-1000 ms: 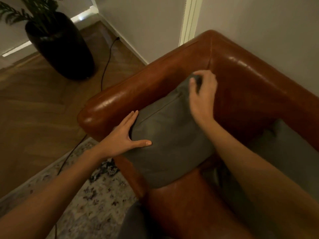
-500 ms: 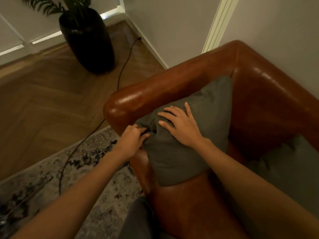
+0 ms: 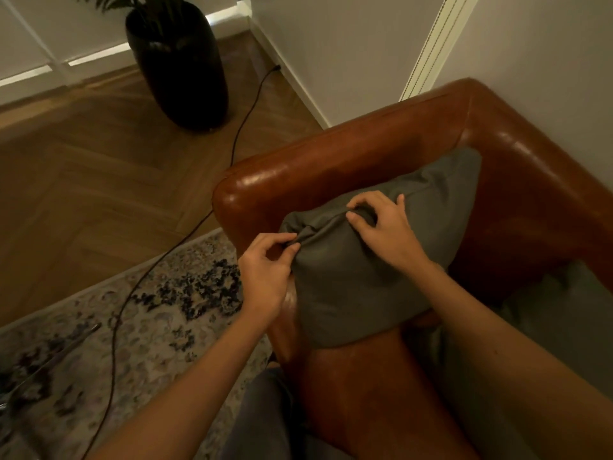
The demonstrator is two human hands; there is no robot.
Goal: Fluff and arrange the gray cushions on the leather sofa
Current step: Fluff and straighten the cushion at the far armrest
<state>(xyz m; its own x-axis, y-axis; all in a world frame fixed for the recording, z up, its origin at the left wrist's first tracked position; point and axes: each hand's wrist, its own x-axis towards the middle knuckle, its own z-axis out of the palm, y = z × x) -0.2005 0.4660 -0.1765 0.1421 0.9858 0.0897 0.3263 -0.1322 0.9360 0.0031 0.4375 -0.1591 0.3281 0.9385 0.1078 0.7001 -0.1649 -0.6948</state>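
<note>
A gray cushion (image 3: pixel 358 293) leans in the corner of the brown leather sofa (image 3: pixel 365 151), against its armrest. My left hand (image 3: pixel 265 273) pinches the cushion's near-left corner between thumb and fingers. My right hand (image 3: pixel 381 227) grips a fold of fabric along the cushion's upper edge, fingers curled into it. A second gray cushion (image 3: pixel 560 313) lies to the right on the seat, partly hidden by my right forearm.
A dark tall planter (image 3: pixel 185 61) with a plant stands on the wooden floor at the back. A black cable (image 3: pixel 185 234) runs across the floor onto the patterned rug (image 3: pixel 132 327). White walls close in behind the sofa.
My right hand slid from the cushion's top corner to its face, then curled into a fold at the upper edge. My left hand went from flat against the cushion to pinching its corner.
</note>
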